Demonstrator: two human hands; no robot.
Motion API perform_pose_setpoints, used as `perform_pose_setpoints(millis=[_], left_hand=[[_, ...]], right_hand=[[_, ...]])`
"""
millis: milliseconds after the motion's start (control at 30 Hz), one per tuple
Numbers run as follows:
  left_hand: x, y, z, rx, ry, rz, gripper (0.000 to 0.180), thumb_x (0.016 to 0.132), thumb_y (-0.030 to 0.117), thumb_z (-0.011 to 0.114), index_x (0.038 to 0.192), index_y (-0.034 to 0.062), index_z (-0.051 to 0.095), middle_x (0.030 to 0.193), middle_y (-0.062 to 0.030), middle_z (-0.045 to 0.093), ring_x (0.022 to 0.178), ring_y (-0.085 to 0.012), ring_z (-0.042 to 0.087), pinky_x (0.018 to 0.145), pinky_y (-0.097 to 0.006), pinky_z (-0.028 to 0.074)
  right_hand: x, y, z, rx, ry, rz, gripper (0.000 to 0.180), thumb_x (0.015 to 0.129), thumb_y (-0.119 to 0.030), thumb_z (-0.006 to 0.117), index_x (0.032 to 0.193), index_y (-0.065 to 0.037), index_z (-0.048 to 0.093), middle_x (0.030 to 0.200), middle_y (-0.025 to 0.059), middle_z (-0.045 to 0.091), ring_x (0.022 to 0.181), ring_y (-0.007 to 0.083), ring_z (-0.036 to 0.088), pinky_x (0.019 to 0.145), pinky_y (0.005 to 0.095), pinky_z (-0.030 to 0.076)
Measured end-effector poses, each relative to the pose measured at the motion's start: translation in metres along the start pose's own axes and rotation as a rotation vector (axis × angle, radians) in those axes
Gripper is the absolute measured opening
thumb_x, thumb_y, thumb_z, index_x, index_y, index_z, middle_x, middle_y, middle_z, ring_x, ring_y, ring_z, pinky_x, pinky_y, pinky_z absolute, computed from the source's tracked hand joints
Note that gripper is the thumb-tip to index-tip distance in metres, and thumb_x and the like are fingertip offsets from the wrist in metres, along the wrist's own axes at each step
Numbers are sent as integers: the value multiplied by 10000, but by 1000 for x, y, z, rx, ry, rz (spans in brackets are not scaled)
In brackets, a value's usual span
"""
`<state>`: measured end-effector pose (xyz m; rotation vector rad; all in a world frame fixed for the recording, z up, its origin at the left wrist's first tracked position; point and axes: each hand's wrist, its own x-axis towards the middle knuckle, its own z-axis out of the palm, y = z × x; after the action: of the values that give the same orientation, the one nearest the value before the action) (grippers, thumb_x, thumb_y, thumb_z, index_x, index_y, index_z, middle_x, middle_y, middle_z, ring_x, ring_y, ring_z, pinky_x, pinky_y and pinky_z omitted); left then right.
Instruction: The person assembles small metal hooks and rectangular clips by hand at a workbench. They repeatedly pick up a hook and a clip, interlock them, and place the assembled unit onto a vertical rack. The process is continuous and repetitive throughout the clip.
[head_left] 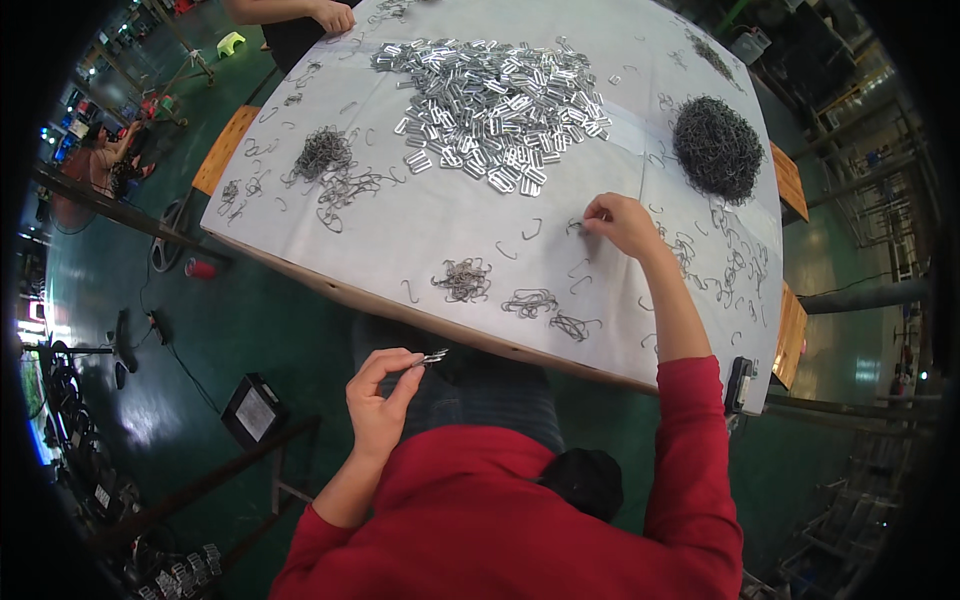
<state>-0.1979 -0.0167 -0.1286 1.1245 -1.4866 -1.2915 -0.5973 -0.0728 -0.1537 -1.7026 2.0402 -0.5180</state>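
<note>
My left hand (380,398) is in front of the table's near edge, thumb and forefinger pinched on small shiny metal pieces (436,356); their exact shape is too small to tell. Over the white-covered table (450,225), my right hand (622,224) has its fingertips closed on a bent wire hook (576,227), close to the surface. Small heaps of wire hooks (462,281) lie along the near edge between my hands. Beyond them spreads a large pile of flat, slotted metal buckles (500,110).
A dense dark mound of wire hooks (717,150) stands at the right, a smaller heap (323,153) at the left. A black device (740,384) sits at the near right corner. Another person's hand (334,16) rests at the far left edge. Wooden stools (226,148) flank the table.
</note>
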Motion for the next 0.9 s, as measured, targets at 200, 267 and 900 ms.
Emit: perform_pose_setpoints(millis=[200, 267, 900], left_hand=[[-3, -2, 3, 27, 17, 17, 124, 774, -33, 661, 895, -12, 667, 883, -86, 633, 774, -130, 598, 683, -229, 467], [-4, -2, 4, 17, 6, 13, 126, 771, -34, 662, 895, -12, 667, 883, -88, 634, 774, -133, 600, 686, -228, 466], [-3, 0, 5, -10, -46, -7, 158, 815, -54, 630, 970, -29, 642, 902, -80, 655, 795, -119, 639, 699, -220, 507]], right_hand=[[4, -1, 13, -180, 1, -46, 105, 765, -146, 661, 827, -62, 646, 811, 79, 632, 737, 226, 602, 671, 338, 474], [1, 0, 12, -25, 20, 49, 94, 791, -143, 653, 827, -59, 632, 789, 60, 623, 716, 191, 589, 636, 308, 465], [-92, -176, 43, 1253, -420, 244, 124, 884, -116, 609, 940, -12, 571, 837, 69, 632, 730, 132, 637, 612, 224, 522]])
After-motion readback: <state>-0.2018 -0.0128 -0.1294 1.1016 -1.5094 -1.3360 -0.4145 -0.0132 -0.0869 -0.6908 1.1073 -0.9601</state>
